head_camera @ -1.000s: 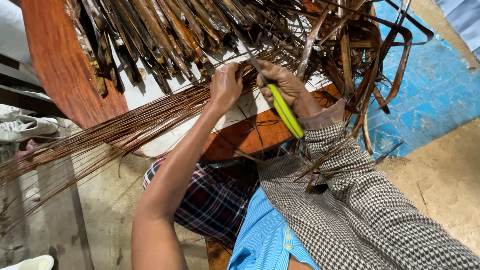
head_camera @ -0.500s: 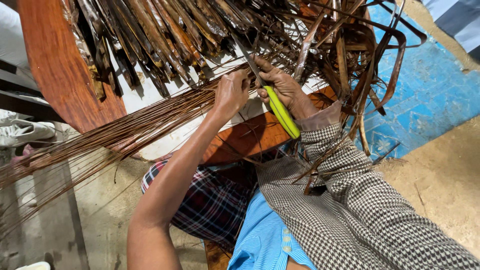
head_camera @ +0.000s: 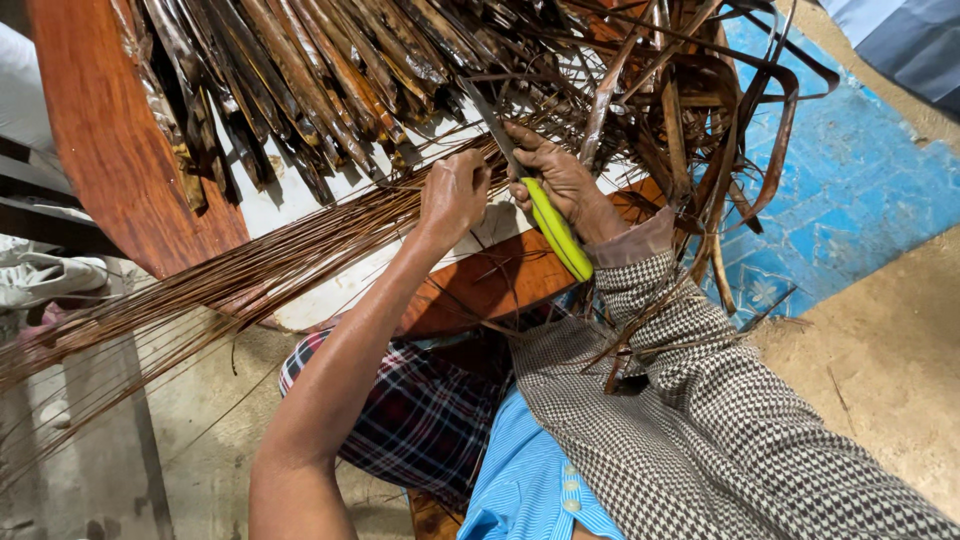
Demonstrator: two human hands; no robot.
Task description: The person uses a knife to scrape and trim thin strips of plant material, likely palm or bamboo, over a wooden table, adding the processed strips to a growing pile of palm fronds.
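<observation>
the left hand (head_camera: pixel 455 193) stayed clenched on the bundle of thin brown sticks (head_camera: pixel 250 275) across the round table (head_camera: pixel 100 150), while the right hand (head_camera: pixel 555 180), wrapped tight round the yellow-handled knife (head_camera: pixel 555 228), had pushed its blade deeper among the dried leaves (head_camera: pixel 330 70).

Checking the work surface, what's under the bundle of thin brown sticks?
Under the bundle of thin brown sticks lie a white sheet and the round wooden table. Whatever sits directly beneath the bundle is covered.

Even soft daylight, weak shadows, sharp centre, slight wide-angle stretch and blur at edges.
</observation>
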